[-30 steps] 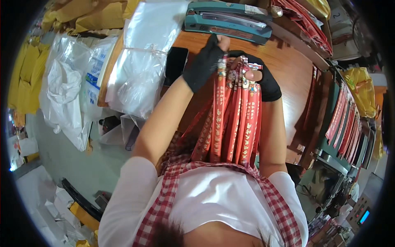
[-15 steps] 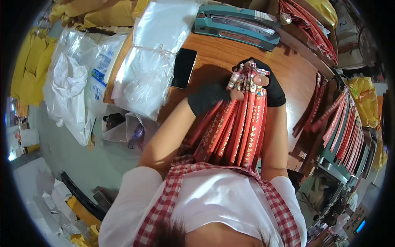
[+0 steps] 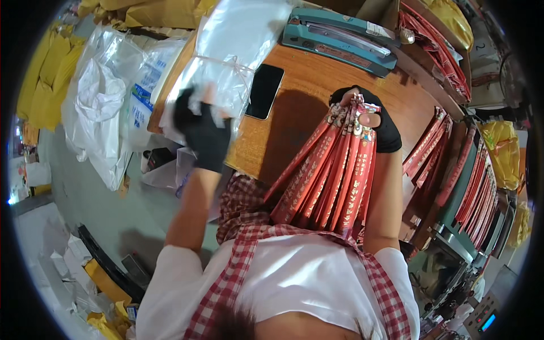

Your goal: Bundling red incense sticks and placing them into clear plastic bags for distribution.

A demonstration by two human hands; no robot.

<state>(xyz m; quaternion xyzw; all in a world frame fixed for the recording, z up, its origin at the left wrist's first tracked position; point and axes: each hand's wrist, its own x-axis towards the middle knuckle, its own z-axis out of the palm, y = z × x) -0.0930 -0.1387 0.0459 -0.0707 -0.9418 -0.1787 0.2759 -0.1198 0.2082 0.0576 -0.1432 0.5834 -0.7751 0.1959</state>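
A fanned bunch of long, narrow red packets with gold print hangs from my right hand. That hand, in a black fingerless glove, is closed round their gathered, patterned top ends, thumb in front. The lower ends spread down toward my apron. My left hand, gloved the same way, is apart from the packets and over the near part of a tied stack of clear plastic bags. Motion smears its fingers, so whether it touches the bags cannot be made out.
A black phone lies beside the bags on the wooden table. At the back stands a teal bag sealer. More red packets stand in a rack at the right. White plastic bags hang at the left.
My left hand has left the top of the red packets and moved left to the clear bags. My right hand keeps hold of the bunch.
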